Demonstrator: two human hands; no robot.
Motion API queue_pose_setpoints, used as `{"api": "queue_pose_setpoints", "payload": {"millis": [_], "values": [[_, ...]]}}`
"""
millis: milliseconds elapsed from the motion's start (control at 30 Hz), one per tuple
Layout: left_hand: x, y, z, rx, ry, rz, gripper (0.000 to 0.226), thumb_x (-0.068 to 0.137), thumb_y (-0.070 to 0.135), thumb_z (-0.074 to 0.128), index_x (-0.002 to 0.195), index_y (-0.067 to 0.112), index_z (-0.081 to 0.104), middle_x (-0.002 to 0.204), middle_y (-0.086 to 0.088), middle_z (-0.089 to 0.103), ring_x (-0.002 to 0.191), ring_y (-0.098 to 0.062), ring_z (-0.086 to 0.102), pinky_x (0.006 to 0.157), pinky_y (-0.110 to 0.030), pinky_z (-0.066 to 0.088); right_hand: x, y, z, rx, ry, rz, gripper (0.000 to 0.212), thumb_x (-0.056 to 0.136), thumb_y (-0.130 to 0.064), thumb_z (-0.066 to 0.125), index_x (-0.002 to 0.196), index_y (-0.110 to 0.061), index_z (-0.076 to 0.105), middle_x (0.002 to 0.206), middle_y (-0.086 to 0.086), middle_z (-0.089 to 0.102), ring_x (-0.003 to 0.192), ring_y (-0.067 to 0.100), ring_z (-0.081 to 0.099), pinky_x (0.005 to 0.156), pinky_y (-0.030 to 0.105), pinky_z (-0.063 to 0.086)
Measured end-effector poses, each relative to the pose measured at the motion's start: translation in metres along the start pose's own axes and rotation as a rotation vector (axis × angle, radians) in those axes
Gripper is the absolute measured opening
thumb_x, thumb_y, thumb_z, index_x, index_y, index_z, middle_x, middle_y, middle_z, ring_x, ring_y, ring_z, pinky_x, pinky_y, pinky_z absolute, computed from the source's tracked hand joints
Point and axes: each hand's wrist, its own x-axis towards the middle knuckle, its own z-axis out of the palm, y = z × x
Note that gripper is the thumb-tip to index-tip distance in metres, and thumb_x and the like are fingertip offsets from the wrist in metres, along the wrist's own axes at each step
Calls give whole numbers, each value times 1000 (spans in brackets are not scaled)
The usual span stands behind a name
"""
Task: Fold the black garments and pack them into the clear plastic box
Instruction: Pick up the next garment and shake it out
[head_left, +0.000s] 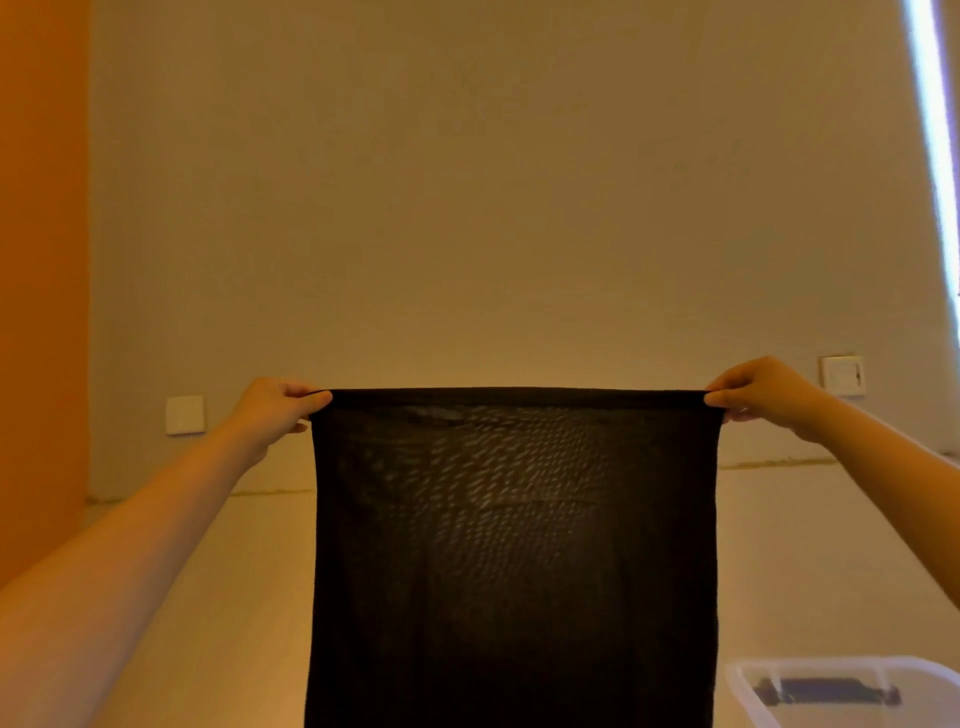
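Observation:
A thin black garment (514, 545) hangs straight down in the middle of the head view, stretched flat by its top edge. My left hand (275, 408) pinches the top left corner and my right hand (753, 387) pinches the top right corner, both arms held out in front of me. The fabric is slightly see-through and runs out of the frame at the bottom. A clear plastic box (852, 691) sits at the lower right, with a dark object inside it; its right part is cut off.
A plain wall fills the upper view, with a white switch plate (185, 414) at the left and another plate (842, 375) at the right. A pale flat surface (244, 597) lies below the garment. An orange panel (41, 260) stands at the far left.

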Motion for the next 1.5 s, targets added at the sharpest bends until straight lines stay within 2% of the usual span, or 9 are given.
{"api": "queue_pose_setpoints", "payload": {"millis": [267, 367, 433, 633, 800, 967, 1167, 1300, 1500], "values": [[39, -79, 52, 156, 30, -151, 16, 90, 13, 61, 100, 4, 69, 87, -5, 63, 80, -19, 55, 74, -34, 40, 46, 55, 68, -119, -4, 108, 8, 87, -6, 60, 85, -6, 68, 74, 6, 65, 69, 17, 60, 74, 32, 50], [63, -76, 64, 108, 116, -143, 21, 89, 14, 63, 103, -1, 69, 99, -13, 65, 98, -30, 58, 79, -38, 43, 71, 53, 71, -152, 70, 92, 9, 87, -7, 61, 83, -6, 69, 69, 3, 64, 65, 14, 60, 71, 31, 47], [76, -65, 65, 51, 152, -117, 22, 88, 14, 63, 104, -1, 69, 99, -15, 66, 94, -29, 59, 81, -43, 46, 84, 41, 62, -187, 125, 68, 9, 87, -8, 61, 84, -5, 69, 67, 2, 62, 64, 13, 58, 72, 32, 45], [70, -24, 46, -70, 214, -38, 20, 89, 12, 63, 104, 1, 68, 101, -11, 64, 92, -24, 58, 72, -33, 43, 79, -6, 20, -205, 246, -65, 14, 87, -4, 59, 96, 2, 69, 64, 0, 59, 71, 26, 57, 79, 35, 45], [26, 0, 17, -15, 135, 3, 17, 90, 12, 60, 103, 2, 67, 90, -8, 63, 89, -23, 57, 73, -34, 41, 36, -21, -1, -187, 186, -90, 14, 87, -2, 59, 97, 3, 68, 68, -2, 60, 64, 15, 58, 77, 34, 43], [-3, 31, -8, -19, 130, 45, 16, 91, 11, 59, 104, 5, 65, 80, 0, 60, 72, -12, 55, 68, -29, 41, 1, -40, -24, -125, 169, -109, 11, 87, -1, 58, 93, 1, 68, 70, 2, 63, 59, 13, 60, 60, 23, 42], [-15, 57, -19, -22, 156, 95, 16, 91, 11, 58, 103, 3, 65, 79, -2, 60, 70, -13, 54, 77, -35, 39, -11, -51, -42, -98, 173, -117, 12, 89, -2, 56, 95, -1, 67, 72, 2, 62, 66, 15, 59, 73, 33, 45], [-10, 56, -14, -19, 160, 69, 12, 91, 12, 59, 98, 4, 65, 78, 0, 58, 78, -19, 55, 78, -35, 40, -5, -45, -42, -96, 162, -114, 11, 89, -3, 57, 93, -4, 66, 75, 6, 64, 63, 11, 61, 63, 24, 45], [10, 10, 14, 3, 121, -27, 20, 91, 11, 59, 106, 0, 64, 84, -6, 61, 90, -23, 54, 77, -35, 40, 13, -10, -13, -106, 85, -56, 10, 89, -4, 56, 88, -7, 65, 76, 6, 64, 70, 18, 60, 65, 27, 45]]}}
